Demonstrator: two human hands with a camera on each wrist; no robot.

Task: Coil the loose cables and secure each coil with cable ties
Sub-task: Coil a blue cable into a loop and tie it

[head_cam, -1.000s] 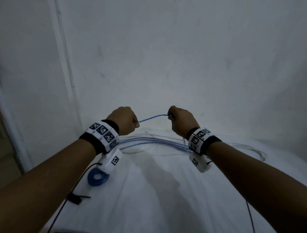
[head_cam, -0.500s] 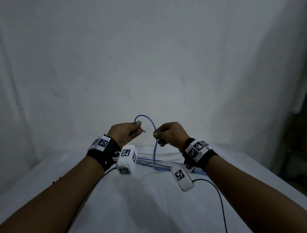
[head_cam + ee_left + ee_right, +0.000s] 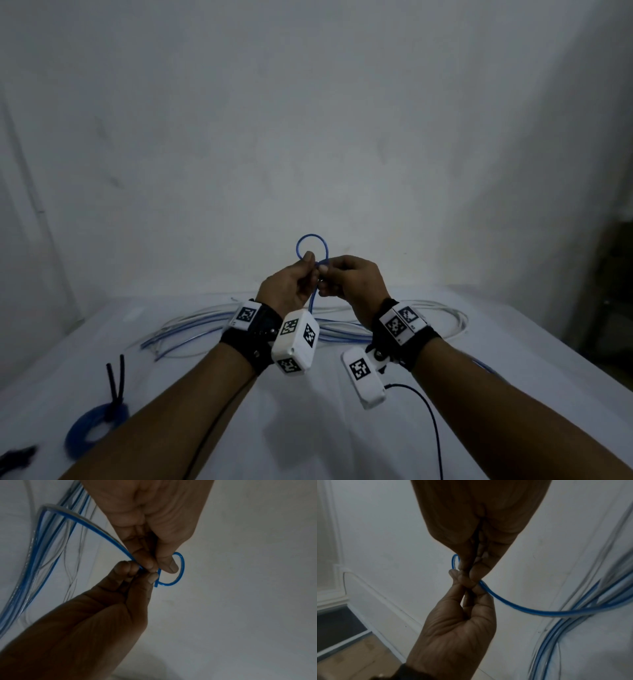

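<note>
I'm starting a coil: my left hand [image 3: 289,287] and right hand [image 3: 352,285] both pinch the blue cable [image 3: 311,240] at its first small loop's crossing, so next I feed another turn.

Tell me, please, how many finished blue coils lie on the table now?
1. The tied blue coil lies at the near left of the table, beside the left forearm. Both hands are only starting a loop in another blue cable. Others may lie outside the view.
</note>
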